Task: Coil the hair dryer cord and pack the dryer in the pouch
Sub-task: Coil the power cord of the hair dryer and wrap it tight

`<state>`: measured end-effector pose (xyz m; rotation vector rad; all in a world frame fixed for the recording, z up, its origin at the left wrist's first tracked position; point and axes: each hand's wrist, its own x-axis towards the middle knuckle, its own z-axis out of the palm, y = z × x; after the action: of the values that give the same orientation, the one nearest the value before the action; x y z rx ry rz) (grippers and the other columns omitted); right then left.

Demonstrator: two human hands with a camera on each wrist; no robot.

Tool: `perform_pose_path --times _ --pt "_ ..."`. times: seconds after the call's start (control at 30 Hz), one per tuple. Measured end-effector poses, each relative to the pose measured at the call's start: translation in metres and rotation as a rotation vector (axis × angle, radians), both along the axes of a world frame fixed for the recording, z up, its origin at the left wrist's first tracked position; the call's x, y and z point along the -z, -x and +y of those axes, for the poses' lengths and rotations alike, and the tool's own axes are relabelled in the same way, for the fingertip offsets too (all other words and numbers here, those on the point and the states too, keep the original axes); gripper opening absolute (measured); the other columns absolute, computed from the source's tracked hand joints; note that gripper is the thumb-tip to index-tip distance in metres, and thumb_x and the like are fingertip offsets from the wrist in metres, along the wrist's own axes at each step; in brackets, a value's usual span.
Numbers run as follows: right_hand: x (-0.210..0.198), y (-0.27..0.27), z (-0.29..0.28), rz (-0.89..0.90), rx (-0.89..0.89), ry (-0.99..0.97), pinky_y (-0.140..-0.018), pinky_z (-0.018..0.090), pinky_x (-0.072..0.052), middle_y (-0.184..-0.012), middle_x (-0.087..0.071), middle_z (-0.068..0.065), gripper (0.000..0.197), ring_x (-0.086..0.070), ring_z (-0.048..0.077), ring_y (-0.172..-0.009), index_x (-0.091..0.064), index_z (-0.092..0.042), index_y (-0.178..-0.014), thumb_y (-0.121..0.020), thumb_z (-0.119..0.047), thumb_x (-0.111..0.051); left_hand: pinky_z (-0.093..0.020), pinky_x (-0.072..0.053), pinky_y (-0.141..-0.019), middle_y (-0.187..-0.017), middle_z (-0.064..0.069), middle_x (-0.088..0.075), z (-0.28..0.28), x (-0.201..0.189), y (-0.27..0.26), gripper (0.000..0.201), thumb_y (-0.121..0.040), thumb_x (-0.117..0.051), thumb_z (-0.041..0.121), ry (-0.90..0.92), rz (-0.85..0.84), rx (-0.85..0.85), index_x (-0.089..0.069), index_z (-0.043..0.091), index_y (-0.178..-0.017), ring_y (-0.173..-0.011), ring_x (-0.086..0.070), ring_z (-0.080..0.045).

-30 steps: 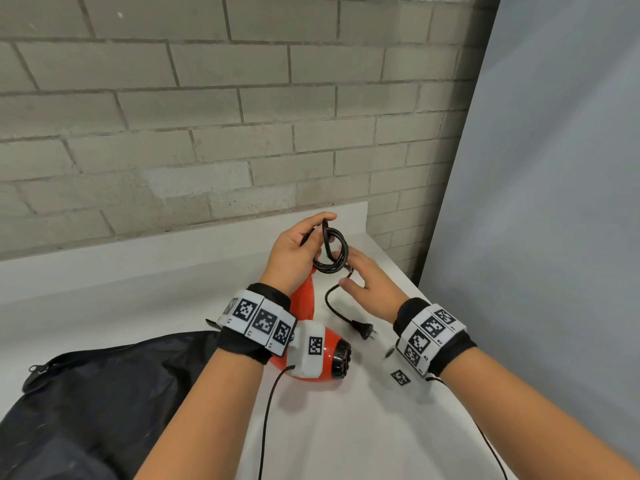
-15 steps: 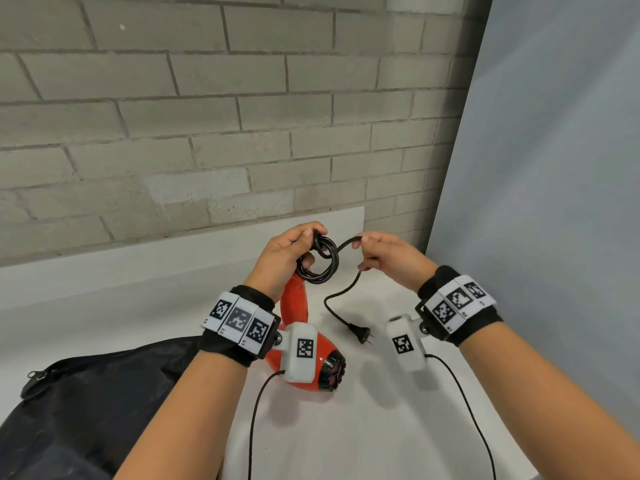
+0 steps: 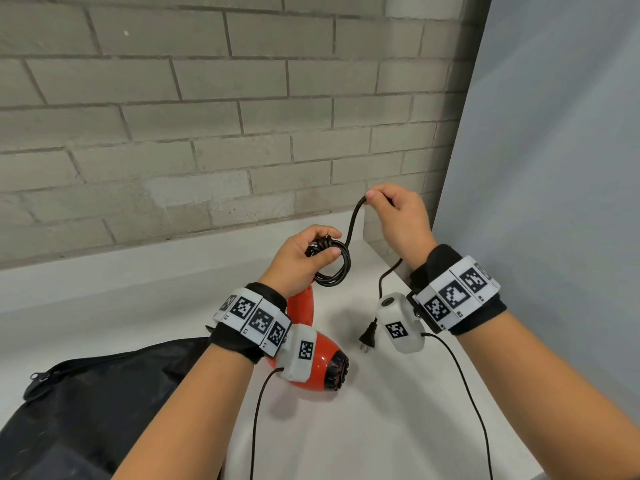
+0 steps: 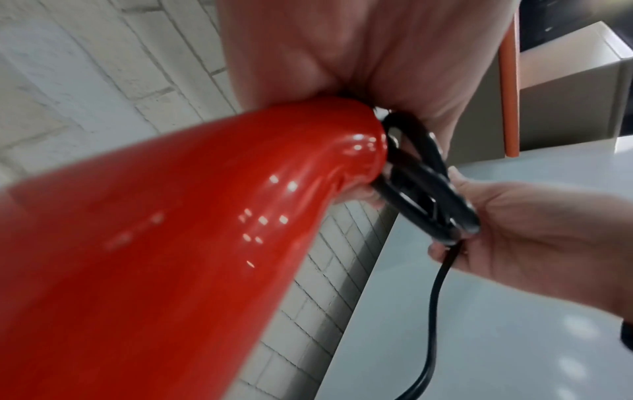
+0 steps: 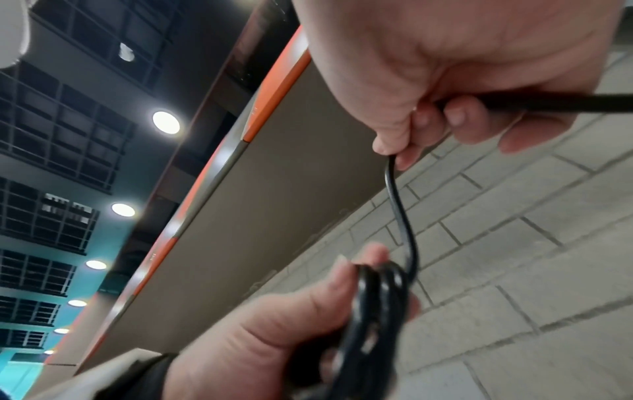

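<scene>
Midway through coiling, the left hand [image 3: 304, 252] clenches the finished black loops of the cord [image 3: 332, 268] against the red hair dryer [image 3: 311, 355] handle's end, apparently to keep them from springing apart. The right hand [image 3: 398, 216] pinches the free run of cord and lifts it high toward the tabletop's [image 3: 346, 427] far edge, likely to form the next loop. The plug [image 3: 367, 336] dangles below. The dark pouch [image 3: 86, 393] waits unfilled at the near left corner.
</scene>
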<state>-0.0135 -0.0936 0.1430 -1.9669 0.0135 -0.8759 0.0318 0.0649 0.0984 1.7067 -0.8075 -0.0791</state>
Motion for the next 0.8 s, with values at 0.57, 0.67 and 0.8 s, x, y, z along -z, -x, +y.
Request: perform_pose_path --times 0.57,0.67,0.8 --pt "-0.001 0.006 0.008 -0.039 -0.333 0.015 -0.078 0.006 -0.043 -0.077 -0.058 -0.010 0.016 -0.054 -0.012 -0.073 -0.062 -0.010 -0.086 -0.089 0.001 -0.049 -0.006 -0.041 -0.065 -0.094 0.008 -0.063 -0.016 -0.002 -0.004 0.029 -0.086 -0.058 0.010 -0.155 -0.027 0.093 -0.060 0.020 -0.113 -0.063 -0.055 0.015" --pt "-0.005 0.004 0.004 -0.047 -0.313 0.021 -0.076 0.005 -0.042 -0.076 -0.058 -0.011 0.017 -0.054 -0.013 -0.072 -0.062 -0.011 -0.086 -0.089 0.000 -0.049 -0.007 -0.040 -0.064 -0.093 0.007 -0.062 -0.016 -0.005 -0.001 0.040 -0.087 -0.056 0.009 -0.138 0.001 0.122 -0.053 0.023 -0.125 -0.058 -0.054 0.013" --pt "-0.008 -0.004 0.002 -0.075 -0.283 0.021 -0.073 0.003 -0.041 -0.074 -0.058 -0.011 0.016 -0.054 -0.013 -0.069 -0.062 -0.012 -0.084 -0.088 -0.001 -0.051 -0.002 -0.040 -0.064 -0.099 0.004 -0.064 -0.013 -0.006 -0.001 0.031 -0.087 -0.057 0.008 -0.127 -0.006 0.135 -0.059 0.023 -0.113 -0.066 -0.056 0.014"
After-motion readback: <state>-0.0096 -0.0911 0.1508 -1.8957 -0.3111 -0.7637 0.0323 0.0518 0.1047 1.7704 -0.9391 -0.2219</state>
